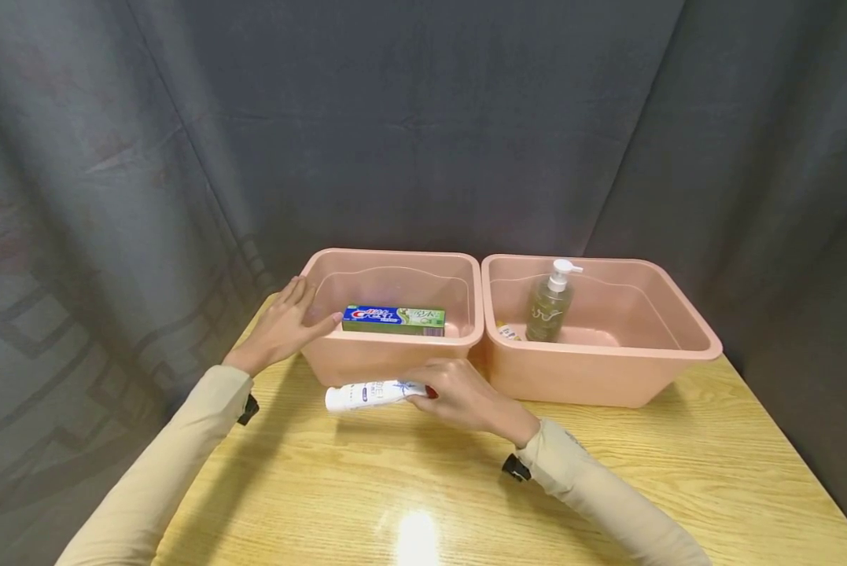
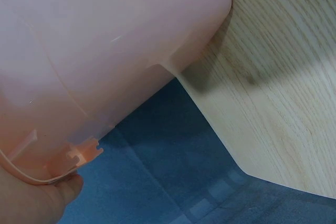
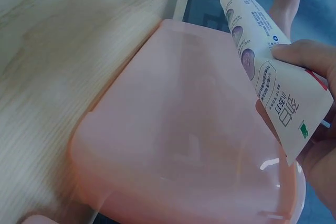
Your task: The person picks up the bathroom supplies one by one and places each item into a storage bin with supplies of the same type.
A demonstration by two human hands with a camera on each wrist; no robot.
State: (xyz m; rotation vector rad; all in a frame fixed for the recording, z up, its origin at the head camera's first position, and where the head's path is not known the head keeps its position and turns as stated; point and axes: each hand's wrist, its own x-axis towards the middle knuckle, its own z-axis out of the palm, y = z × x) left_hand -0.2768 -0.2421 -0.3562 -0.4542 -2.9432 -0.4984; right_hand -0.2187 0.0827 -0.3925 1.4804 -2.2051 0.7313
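Observation:
My right hand (image 1: 462,395) pinches a white toothpaste tube (image 1: 373,395) by its flat end, in front of the left pink bin (image 1: 388,358). The tube lies almost level above the table, its round end pointing left. In the right wrist view the tube (image 3: 262,66) shows printed text and purple pictures. On the left bin's front left corner rests my left hand (image 1: 285,322), its fingers straight at the outer side and its thumb along the front rim. Inside that bin lies a blue and green Crest toothpaste box (image 1: 393,320).
Close beside it on the right stands a second pink bin (image 1: 579,369). It holds a greenish pump bottle (image 1: 549,310) with a white pump and a small packet with yellow on it (image 1: 508,332). Both bins stand on a wooden table (image 1: 366,472) before a grey curtain (image 1: 423,141).

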